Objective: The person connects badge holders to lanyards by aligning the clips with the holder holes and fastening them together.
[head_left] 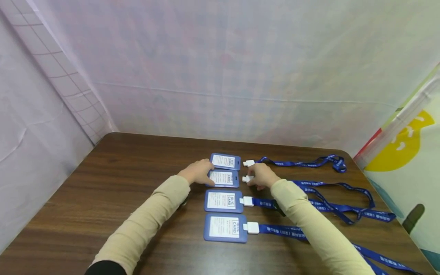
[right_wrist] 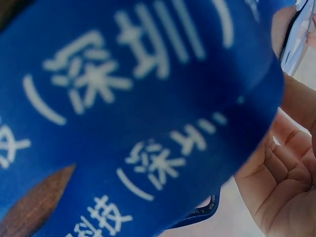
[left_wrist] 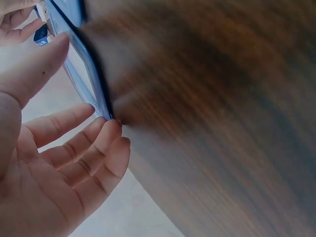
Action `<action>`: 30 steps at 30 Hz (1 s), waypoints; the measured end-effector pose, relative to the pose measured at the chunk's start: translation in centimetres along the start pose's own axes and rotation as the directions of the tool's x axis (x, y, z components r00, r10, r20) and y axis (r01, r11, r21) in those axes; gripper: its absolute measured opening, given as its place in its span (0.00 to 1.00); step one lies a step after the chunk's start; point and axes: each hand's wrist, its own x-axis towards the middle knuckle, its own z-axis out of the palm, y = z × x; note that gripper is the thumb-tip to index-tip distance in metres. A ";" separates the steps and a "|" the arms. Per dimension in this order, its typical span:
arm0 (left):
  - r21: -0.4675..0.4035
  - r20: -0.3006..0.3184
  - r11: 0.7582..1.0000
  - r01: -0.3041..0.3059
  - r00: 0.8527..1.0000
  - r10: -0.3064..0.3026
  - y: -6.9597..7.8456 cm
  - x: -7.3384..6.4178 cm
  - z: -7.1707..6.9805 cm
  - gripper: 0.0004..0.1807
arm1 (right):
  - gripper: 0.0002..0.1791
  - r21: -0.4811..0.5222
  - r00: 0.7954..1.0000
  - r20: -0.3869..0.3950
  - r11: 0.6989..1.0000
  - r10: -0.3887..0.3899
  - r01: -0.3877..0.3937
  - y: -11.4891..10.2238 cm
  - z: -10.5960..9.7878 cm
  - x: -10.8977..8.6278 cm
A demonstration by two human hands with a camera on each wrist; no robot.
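Note:
My left hand grips the left end of a blue ID badge holder, second from the back; the left wrist view has the thumb at one side and fingertips at the other. Across a small gap from its slotted end, my right hand pinches the white clip of a blue lanyard. That lanyard's printed strap fills much of the right wrist view, hiding the right fingertips there. The rearmost badge holder lies flat, apart from its own white clip.
Nearer me, two badge holders, the third and the front one, have white clips at their right ends. Blue straps trail to the table's right side. A white curtain hangs behind the brown wooden table.

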 end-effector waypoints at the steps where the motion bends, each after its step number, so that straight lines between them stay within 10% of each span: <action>1: -0.001 0.000 1.000 0.003 1.000 -0.003 0.0 0.0 0.0 0.32 | 0.12 -0.004 1.000 -0.002 1.000 -0.002 0.002 0.0 0.0 0.0; 30: 0.021 -0.007 0.999 0.030 1.000 -0.030 0.3 0.2 0.3 0.25 | 0.08 -0.266 0.989 -0.035 0.955 -0.145 0.131 -1.0 0.3 -0.2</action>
